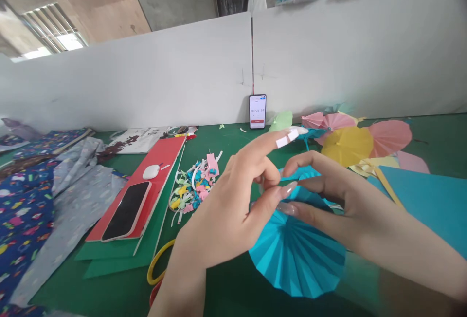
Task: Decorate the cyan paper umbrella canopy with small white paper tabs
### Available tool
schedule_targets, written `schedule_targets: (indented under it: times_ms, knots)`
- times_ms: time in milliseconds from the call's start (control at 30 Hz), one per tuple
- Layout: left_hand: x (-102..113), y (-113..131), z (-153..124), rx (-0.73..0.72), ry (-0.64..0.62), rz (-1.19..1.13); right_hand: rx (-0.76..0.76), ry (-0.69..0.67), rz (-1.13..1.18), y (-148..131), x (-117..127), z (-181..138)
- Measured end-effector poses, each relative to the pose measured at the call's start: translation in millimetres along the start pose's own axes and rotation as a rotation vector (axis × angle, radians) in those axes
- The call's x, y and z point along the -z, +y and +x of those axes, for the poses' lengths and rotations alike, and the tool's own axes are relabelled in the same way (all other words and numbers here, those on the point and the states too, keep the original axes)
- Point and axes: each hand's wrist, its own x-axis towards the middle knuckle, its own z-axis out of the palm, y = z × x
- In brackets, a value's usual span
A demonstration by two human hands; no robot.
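A blue pleated paper fan [295, 253] lies on the green table [233, 137] under both hands. My left hand [226, 210] hovers over its top edge, thumb pinching toward the fold, index finger stretched out with small white tape strips [288, 138] stuck on its tip. My right hand [328, 195] comes in from the right, its fingers curled and pinched on the fan's upper folds beside my left thumb.
Coloured paper scraps [195, 185] lie left of the hands. A phone [126, 212] and white earbud case [151, 171] rest on red card. Patterned cloth [25, 210] at left, pink and yellow paper fans [350, 139] at back right, blue sheet [426, 200] at right, standing phone [257, 111] against white partition.
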Motion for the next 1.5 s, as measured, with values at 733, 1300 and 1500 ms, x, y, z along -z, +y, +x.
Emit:
schedule_targets:
  times_ms: [733, 1300, 1500]
  knots:
    - [3.9, 9.2, 4.4, 0.136, 0.002, 0.169, 0.086, 0.183, -0.209, -0.9, -9.9, -6.9]
    - [5.6, 11.1, 2.8, 0.081, -0.120, 0.320, 0.098, 0.125, -0.241, -1.1, -4.1, -10.7]
    - [1.3, 10.3, 3.6, 0.068, -0.182, 0.458, 0.124, 0.139, -0.328, 2.1, -7.0, -10.2]
